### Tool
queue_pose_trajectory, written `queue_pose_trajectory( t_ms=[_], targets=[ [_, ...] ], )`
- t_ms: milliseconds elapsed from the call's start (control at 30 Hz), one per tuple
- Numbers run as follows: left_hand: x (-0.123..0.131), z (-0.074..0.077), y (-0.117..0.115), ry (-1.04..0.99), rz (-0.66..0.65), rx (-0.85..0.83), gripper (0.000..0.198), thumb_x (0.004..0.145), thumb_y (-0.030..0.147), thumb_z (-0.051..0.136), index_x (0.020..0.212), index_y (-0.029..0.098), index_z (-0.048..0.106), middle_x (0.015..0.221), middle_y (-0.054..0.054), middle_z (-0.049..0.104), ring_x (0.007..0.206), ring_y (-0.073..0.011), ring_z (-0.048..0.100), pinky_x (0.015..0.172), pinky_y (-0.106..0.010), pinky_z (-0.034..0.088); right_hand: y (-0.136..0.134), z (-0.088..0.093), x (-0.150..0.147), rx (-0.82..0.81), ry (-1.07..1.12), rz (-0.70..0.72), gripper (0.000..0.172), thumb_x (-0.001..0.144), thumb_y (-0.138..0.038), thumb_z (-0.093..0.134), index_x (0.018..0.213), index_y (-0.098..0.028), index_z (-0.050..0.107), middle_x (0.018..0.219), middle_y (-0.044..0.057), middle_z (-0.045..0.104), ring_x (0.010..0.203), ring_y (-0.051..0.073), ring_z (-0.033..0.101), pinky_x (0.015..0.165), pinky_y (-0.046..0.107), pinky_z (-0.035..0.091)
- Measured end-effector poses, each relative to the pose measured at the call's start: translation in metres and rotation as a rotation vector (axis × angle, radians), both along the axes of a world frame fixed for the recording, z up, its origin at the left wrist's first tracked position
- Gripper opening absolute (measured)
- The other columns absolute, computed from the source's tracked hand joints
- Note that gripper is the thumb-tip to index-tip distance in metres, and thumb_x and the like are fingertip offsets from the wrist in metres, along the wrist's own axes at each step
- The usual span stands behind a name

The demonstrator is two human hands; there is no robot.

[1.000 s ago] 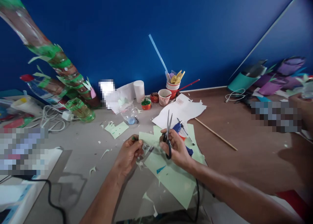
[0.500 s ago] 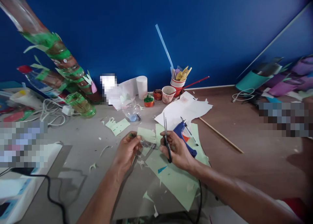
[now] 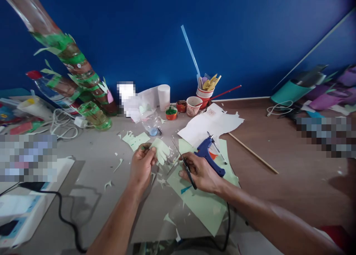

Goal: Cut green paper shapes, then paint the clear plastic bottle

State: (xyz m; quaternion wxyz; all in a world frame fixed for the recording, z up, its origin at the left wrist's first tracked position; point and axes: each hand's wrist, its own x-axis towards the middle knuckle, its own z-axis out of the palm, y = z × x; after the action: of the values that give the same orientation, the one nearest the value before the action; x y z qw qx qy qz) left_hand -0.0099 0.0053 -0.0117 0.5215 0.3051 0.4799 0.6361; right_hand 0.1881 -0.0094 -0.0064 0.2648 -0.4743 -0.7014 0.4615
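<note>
Pinched in my left hand (image 3: pixel 142 164) is a small pale green paper cutout (image 3: pixel 160 151) with rounded, finger-like lobes along its right side. My right hand (image 3: pixel 201 173) grips black-handled scissors (image 3: pixel 187 166), their blades pointing up and left, apart from the cutout. Under and beside my right hand lies a larger sheet of pale green paper (image 3: pixel 204 215). A blue glue gun (image 3: pixel 206 151) rests on that sheet, just behind my right hand. Another cut piece of green paper (image 3: pixel 135 140) lies beyond my left hand, with thin paper scraps (image 3: pixel 108 184) scattered about.
Paint cups (image 3: pixel 171 113) and a paper cup of tools (image 3: pixel 205 93) stand by the blue wall. A torn white sheet (image 3: pixel 211 122) and a wooden stick (image 3: pixel 253 153) lie at right centre. Painted bottles (image 3: pixel 83 71) lean at left, near a coiled white cable (image 3: pixel 61 125).
The green cutout has turned in my left hand, so its lobes now point down and right. The scissors have tilted left, away from their upright angle. The view has shifted slightly.
</note>
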Motion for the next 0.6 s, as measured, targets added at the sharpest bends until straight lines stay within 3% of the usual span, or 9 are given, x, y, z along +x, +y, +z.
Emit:
queue_pose_trajectory(
  t_ms=[367, 600],
  targets=[
    [-0.0031, -0.0034, -0.0024, 0.144, 0.074, 0.07, 0.024, 0.073, 0.032, 0.074, 0.082, 0.018, 0.057, 0.057, 0.008, 0.05, 0.045, -0.0045, 0.042, 0.045, -0.017, 0.034, -0.0038, 0.0081, -0.001, -0.172, 0.061, 0.173, 0.031, 0.073, -0.036, 0.07, 0.092, -0.014, 0.058, 0.057, -0.008, 0.035, 0.052, 0.009, 0.031, 0.048, 0.022, 0.023],
    [-0.0006, -0.0044, -0.0041, 0.191, 0.03, 0.037, 0.023, 0.075, 0.033, 0.072, 0.084, 0.018, 0.057, 0.056, 0.008, 0.048, 0.046, -0.0053, 0.043, 0.046, -0.017, 0.035, -0.0035, 0.0079, -0.004, -0.214, 0.059, 0.163, 0.027, 0.074, -0.032, 0.069, 0.091, -0.015, 0.059, 0.057, -0.008, 0.035, 0.052, 0.008, 0.031, 0.048, 0.022, 0.023]
  ],
)
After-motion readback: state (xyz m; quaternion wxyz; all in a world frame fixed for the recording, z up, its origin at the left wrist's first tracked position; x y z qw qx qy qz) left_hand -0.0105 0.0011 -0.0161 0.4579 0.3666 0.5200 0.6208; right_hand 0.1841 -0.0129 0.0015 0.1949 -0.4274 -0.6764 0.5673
